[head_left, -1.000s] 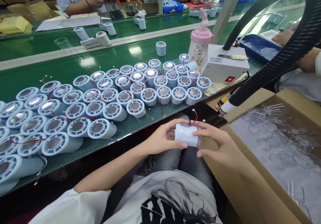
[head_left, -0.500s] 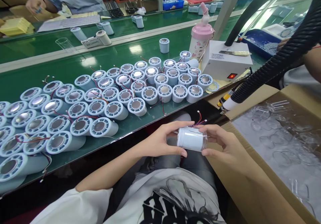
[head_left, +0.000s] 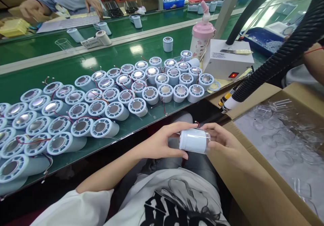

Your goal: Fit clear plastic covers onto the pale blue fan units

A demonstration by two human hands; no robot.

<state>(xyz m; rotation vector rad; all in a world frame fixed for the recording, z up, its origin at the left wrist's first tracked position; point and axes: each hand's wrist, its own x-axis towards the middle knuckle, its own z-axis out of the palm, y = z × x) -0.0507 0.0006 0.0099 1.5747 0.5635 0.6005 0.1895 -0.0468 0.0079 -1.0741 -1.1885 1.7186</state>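
Observation:
Over my lap I hold a light blue cylinder (head_left: pixel 193 141) lying sideways, with a clear plastic sleeve around its right part. My left hand (head_left: pixel 165 141) grips its left end, thumb below and fingers above. My right hand (head_left: pixel 225 141) closes on the clear right end. A bit of red wire shows above the cylinder, between the hands. On the green bench (head_left: pixel 131 126) beyond stand several rows of similar blue cylinders (head_left: pixel 138 107), with round silver discs on top and thin wires.
At right an open cardboard box (head_left: pixel 225 182) holds several clear plastic sleeves (head_left: pixel 283 153). A black ribbed hose (head_left: pixel 268 67) arches over it, near a white box with a red switch (head_left: pixel 229 62). A pink-lidded bottle (head_left: pixel 202 38) stands behind. Co-workers sit across the green belt (head_left: pixel 118 52).
The clear sleeve has shifted slightly on the cylinder in my hands, and its wires show less. Across the belt, a co-worker's hand has moved left and down toward the white tray.

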